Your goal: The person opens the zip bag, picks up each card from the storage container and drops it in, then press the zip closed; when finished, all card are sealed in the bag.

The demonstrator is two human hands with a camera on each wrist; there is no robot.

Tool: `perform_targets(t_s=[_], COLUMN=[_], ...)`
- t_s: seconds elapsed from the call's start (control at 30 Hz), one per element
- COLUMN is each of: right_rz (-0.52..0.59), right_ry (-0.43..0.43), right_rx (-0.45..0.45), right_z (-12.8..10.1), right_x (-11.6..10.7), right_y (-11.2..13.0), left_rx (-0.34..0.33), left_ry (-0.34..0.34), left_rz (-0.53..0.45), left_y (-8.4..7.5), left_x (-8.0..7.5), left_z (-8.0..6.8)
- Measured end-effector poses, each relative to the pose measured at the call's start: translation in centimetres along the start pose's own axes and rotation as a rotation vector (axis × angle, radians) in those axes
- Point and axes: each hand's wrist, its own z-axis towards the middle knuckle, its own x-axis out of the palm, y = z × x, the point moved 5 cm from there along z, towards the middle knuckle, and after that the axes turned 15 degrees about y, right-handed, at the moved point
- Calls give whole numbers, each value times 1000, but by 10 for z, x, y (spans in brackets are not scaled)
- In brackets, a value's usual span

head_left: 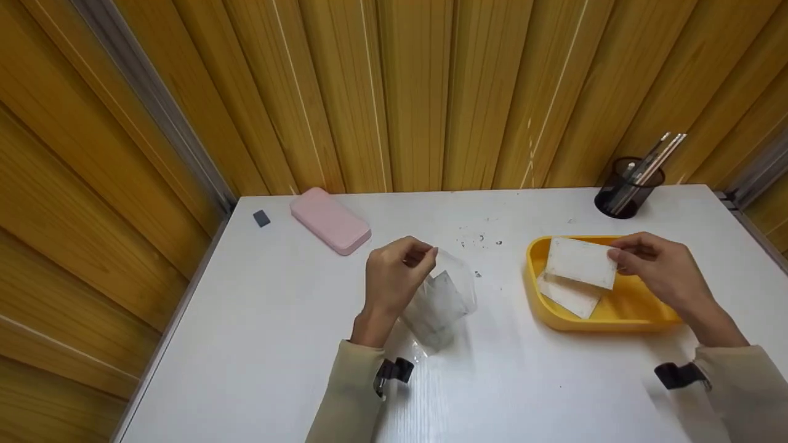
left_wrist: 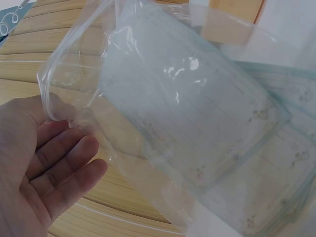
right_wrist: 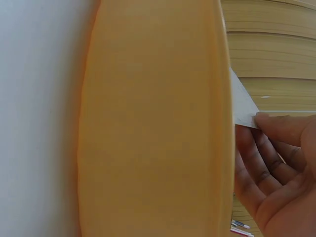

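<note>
Head view: a clear plastic bag (head_left: 440, 301) is pinched at its upper edge by the left hand (head_left: 394, 277), thumb and fingertips closed on the film, and is held up just above the white surface (head_left: 277, 344). Pale sheets are seen inside the bag in the left wrist view, where the bag's rim is caught at the thumb while the other fingers (left_wrist: 64, 168) lie loosely straight beneath it. A white card (head_left: 580, 263) is pinched at its right edge by the right hand (head_left: 655, 264) and is held over the yellow tray (head_left: 622, 311); a second white card (head_left: 571, 295) is left lying in the tray below it. In the right wrist view, the card's corner is seen gripped between thumb and fingers beside the tray's rim. A pink case (head_left: 330, 219) and a small dark eraser (head_left: 261, 218) are placed near the far left corner, and a black pen cup (head_left: 628, 191) is set at the far right.
</note>
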Motion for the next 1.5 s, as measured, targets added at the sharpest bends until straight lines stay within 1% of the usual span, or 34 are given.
perform_targets(t_s=[0.23, 0.37, 0.53, 0.77, 0.9, 1.03, 1.2, 1.4, 1.5], right_rz=[27, 49, 26, 25, 20, 53, 87, 72, 84], right_ry=[-121, -153, -170, -173, -180, -178, -157, -130, -117], right_rx=[-86, -133, -197, -264, -330, -381, -403, -425, -439], right_z=[-7, -9, -10, -13, -15, -16, -18, -22, -22], right_x=[-7, -7, -3, 5, 10, 15, 24, 31, 35], right_y=[13, 23, 38, 63, 78, 92, 107, 128, 138], left_rx=[-7, -4, -4, -4, 14, 28, 26, 22, 20], left_ry=[-3, -6, -6, 2, 0, -8, -7, -16, -18], left_rz=[4, 8, 4, -8, -15, -15, -19, -24, -23], left_y=[-1, -1, -1, -1, -1, -1, -1, 0, 0], left_x=[0, 1, 0, 0, 1, 1, 2, 1, 0], left_z=[1, 1, 0, 0, 1, 0, 0, -1, 0])
